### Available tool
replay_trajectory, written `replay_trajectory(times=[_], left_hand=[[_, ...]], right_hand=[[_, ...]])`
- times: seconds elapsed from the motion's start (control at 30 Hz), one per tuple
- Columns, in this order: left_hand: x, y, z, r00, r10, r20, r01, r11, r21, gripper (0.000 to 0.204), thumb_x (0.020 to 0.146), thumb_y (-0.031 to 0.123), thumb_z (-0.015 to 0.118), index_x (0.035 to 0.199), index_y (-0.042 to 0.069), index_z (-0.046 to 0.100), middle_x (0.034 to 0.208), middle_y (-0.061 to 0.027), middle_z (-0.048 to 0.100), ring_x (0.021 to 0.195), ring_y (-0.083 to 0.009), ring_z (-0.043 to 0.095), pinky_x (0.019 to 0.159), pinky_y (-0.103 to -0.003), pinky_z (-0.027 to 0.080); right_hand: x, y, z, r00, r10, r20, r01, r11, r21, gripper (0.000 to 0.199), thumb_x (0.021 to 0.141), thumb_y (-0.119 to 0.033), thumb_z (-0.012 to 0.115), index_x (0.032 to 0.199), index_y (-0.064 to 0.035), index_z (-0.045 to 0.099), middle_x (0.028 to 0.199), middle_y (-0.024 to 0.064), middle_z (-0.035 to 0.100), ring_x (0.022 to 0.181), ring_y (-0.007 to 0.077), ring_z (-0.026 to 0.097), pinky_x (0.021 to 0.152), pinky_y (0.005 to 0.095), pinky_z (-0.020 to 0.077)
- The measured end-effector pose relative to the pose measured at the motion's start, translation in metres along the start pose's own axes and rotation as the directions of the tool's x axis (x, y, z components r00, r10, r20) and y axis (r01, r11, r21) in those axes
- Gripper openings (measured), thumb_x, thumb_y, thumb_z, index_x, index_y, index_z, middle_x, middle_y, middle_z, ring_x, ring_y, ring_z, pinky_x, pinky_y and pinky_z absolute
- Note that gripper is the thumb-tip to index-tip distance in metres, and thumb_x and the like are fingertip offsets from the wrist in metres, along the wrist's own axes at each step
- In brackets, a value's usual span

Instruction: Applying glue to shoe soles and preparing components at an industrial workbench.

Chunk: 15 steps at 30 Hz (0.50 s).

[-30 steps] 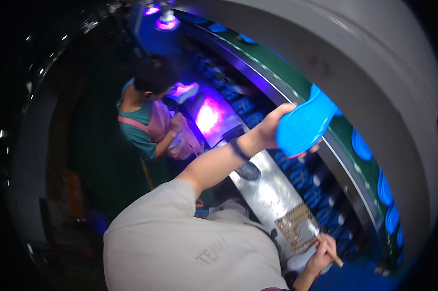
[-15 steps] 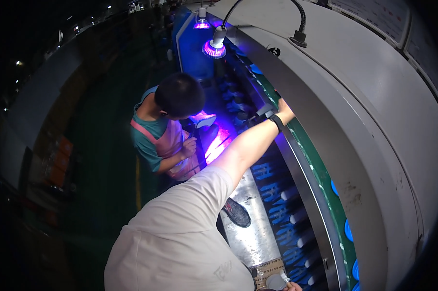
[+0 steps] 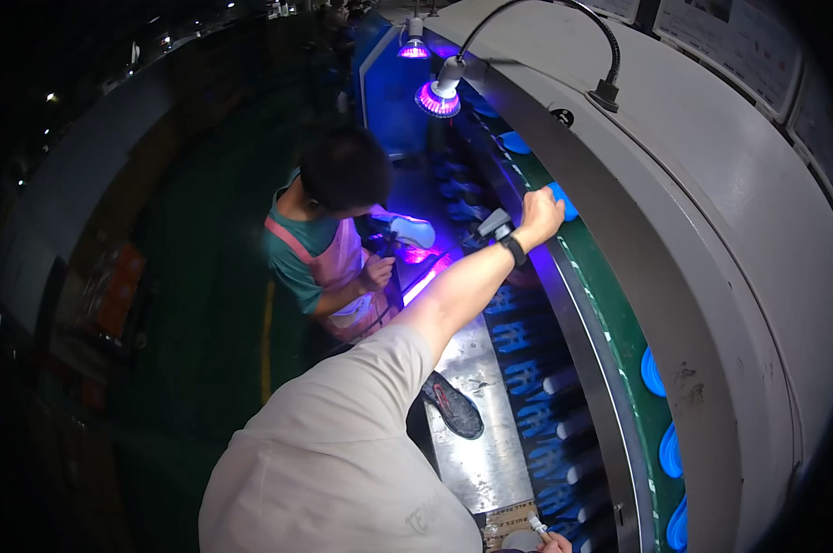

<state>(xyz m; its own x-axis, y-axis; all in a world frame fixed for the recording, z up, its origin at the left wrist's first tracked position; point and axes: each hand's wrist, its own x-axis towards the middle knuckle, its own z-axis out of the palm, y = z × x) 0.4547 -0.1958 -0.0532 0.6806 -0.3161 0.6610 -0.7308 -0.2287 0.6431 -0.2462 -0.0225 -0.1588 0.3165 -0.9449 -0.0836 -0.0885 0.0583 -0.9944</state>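
Dim factory line, lit mostly by violet lamps, with a long grey machine housing curving along the right side.

Left hand: arm stretched far forward, fingers closed over a blue sole-shaped piece that sits at the edge of the green belt. A dark watch band is on that wrist. Whether the piece is already resting on the belt or held just above it, I cannot tell.

Right hand: only a sliver shows at the lower edge, closed around a thin brush-like stick near a small brownish tray.

Outward: metal bench carrying a dark shoe; rack of pale rollers; 3 more blue pieces spaced along the belt lower down. 2 gooseneck lamps glow above. A co-worker in a green shirt and pink apron works at a lit station just beyond.

Risks, as judgement: the reach is long and the hand sits tight against the housing, so fingers or the watch band could catch between belt and housing. A loose grip could drop the blue piece off the belt's edge onto the rollers. The stick in the right hand is unwatched and could smear the bench.
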Motion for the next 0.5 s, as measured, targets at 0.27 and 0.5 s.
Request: replay_trajectory(times=[0.27,0.5], left_hand=[[-0.107,0.069,-0.15,0.923,0.096,-0.372,-0.152,0.981,-0.124,0.021,0.077,-0.001,0.07,0.078,0.003,0.049,0.069,-0.0138,0.058,0.068,-0.0354,0.063,0.062,-0.043,0.048],[-0.222,0.103,-0.188,0.831,-0.326,0.451,0.54,0.28,-0.794,0.025,0.093,0.007,0.061,0.117,-0.001,0.064,0.097,-0.0015,0.067,0.085,-0.0087,0.062,0.078,-0.025,0.051]], right_hand=[[-0.007,-0.026,0.014,0.964,-0.172,0.202,0.246,0.865,-0.437,0.026,0.097,-0.013,0.058,0.113,0.0065,0.063,0.104,0.0162,0.068,0.089,0.0213,0.064,0.082,0.031,0.0537],[-0.023,0.006,0.004,0.979,-0.201,-0.02,0.168,0.867,-0.469,0.018,0.096,-0.011,0.061,0.09,0.0048,0.066,0.082,0.0061,0.064,0.075,0.014,0.056,0.069,0.028,0.0457]])
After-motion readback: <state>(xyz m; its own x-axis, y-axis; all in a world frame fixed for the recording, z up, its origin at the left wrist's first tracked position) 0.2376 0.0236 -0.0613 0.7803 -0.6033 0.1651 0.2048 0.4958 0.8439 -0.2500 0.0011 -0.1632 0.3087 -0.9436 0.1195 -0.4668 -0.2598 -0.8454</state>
